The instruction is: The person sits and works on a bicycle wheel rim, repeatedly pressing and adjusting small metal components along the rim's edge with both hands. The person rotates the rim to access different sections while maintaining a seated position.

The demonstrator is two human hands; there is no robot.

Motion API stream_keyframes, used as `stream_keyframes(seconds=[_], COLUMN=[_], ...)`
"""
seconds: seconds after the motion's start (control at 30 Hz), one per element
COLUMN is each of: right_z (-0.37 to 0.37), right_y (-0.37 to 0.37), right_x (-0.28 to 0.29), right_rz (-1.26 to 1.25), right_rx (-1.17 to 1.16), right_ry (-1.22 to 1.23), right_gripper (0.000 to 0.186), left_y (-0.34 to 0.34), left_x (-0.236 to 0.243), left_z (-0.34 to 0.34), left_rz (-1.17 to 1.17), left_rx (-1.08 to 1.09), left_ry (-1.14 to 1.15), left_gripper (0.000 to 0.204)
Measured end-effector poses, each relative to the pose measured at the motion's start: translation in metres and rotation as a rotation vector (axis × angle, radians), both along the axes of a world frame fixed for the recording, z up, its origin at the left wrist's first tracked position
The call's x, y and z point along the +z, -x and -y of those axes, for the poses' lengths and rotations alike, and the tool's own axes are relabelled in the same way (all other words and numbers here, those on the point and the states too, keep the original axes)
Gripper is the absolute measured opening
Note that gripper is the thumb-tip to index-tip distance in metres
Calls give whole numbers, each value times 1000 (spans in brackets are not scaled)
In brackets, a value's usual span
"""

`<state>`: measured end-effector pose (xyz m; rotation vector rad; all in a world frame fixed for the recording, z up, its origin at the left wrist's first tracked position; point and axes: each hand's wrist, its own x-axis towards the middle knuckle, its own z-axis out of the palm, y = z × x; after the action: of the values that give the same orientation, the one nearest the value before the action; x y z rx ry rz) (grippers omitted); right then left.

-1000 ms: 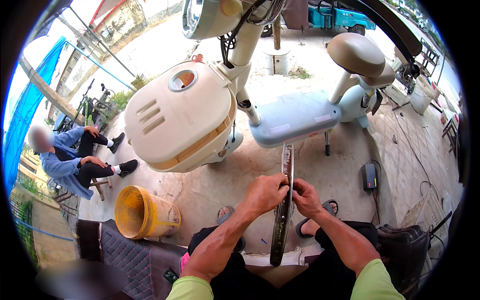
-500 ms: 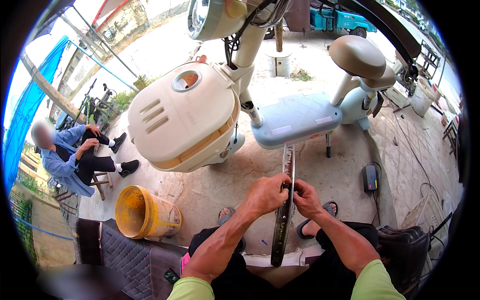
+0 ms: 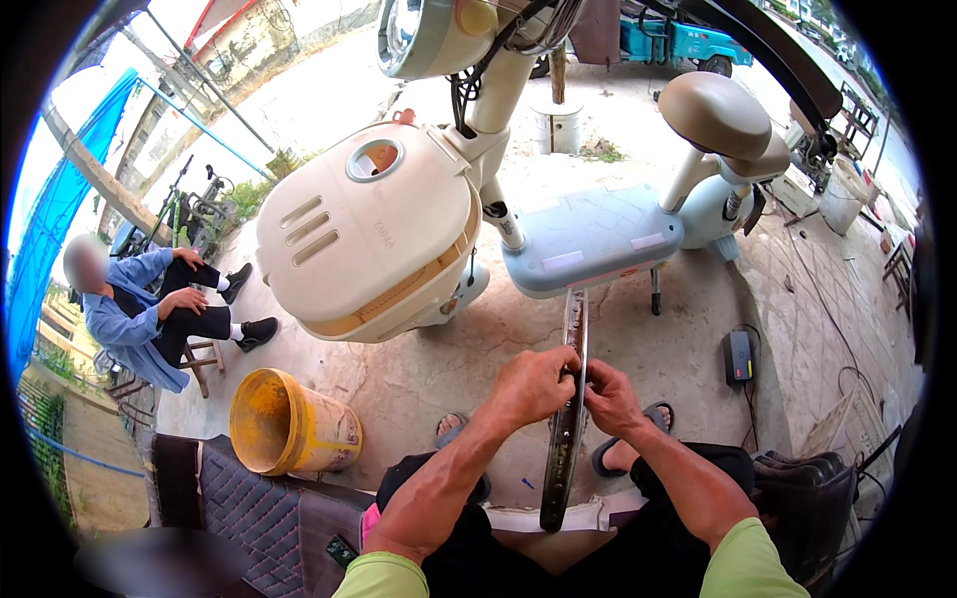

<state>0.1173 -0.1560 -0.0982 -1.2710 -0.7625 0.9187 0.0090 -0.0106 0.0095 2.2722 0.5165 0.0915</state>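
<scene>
A narrow metal wheel rim (image 3: 560, 463), seen edge-on with a row of small holes or fittings along it, stands upright between my knees. My left hand (image 3: 531, 387) is closed at its left side, with a small dark bit showing by the fingertips that I cannot make out. On the opposite side my right hand (image 3: 611, 396) is closed too, thumb and fingers pinched against the rim at the same height. My fingers hide that stretch of it. Its far end reaches up to the pale blue footboard (image 3: 588, 239) of a scooter.
The scooter's cream front basket (image 3: 369, 229) hangs ahead on the left, its brown seat (image 3: 713, 115) to the right. A yellow bucket (image 3: 334, 434) stands left of my legs. Further left a person (image 3: 140, 309) sits on a stool. A black charger box (image 3: 738, 356) with a cable lies right.
The seated person's nearer hand has come down onto the leg. My two hands and the wheel rim stay almost where they were.
</scene>
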Motion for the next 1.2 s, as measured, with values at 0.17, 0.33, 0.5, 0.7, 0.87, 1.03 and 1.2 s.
stream_keyframes(seconds=[0.17,0.33,0.5,0.7,0.87,1.03,1.2], right_z=[-2,0,-3,-1,-2,1,0], right_y=[4,1,6,3,7,4,4], right_x=[3,0,-1,-4,10,13,6], right_rz=[-45,5,22,92,6,9,38], right_rx=[-24,-28,-58,-64,-22,-18,-8], right_ry=[-17,24,18,42,45,53,54], right_gripper=[26,25,22,22,26,28,28], left_y=[-1,-1,-3,-1,-1,-2,-2], left_x=[-1,5,-3,3,-1,3,-5], left_z=[-3,0,-2,-1,-2,0,-4], left_rz=[-13,6,-4,35,16,28,32], left_rx=[19,12,20,-1,23,21,-3], left_ry=[4,-33,-12,-27,18,-7,36], left_gripper=[24,21,24,21,23,22,20])
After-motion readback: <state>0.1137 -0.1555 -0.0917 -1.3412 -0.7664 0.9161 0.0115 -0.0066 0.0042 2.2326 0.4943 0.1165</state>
